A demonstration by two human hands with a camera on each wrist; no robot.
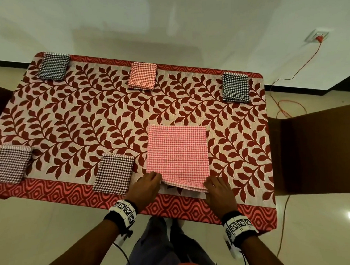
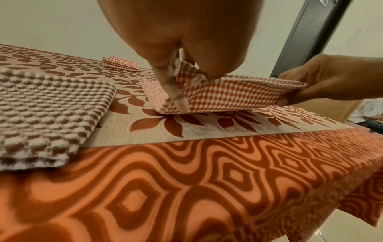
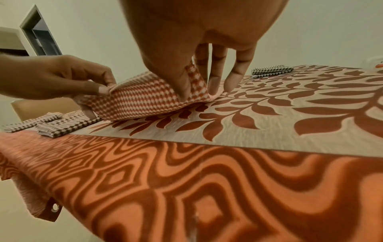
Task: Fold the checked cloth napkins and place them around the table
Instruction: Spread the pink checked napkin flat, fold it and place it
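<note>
A pink checked napkin (image 1: 177,155) lies half-folded near the front edge of the table, right of centre. My left hand (image 1: 148,184) pinches its near left corner (image 2: 178,96) and lifts it slightly. My right hand (image 1: 214,190) pinches the near right corner (image 3: 194,88) between thumb and fingers. The near edge of the pink napkin (image 3: 140,101) hangs raised between both hands. Several folded napkins lie around the table: a dark one (image 1: 114,173) beside my left hand, another (image 1: 9,163) at front left, and three along the far edge (image 1: 142,75).
The table wears a leaf-patterned cloth with a red wavy border (image 1: 59,189). A brown chair (image 1: 312,149) stands at the right side. An orange cable (image 1: 288,108) runs across the floor to a wall socket (image 1: 317,36). My legs show below the table's front edge.
</note>
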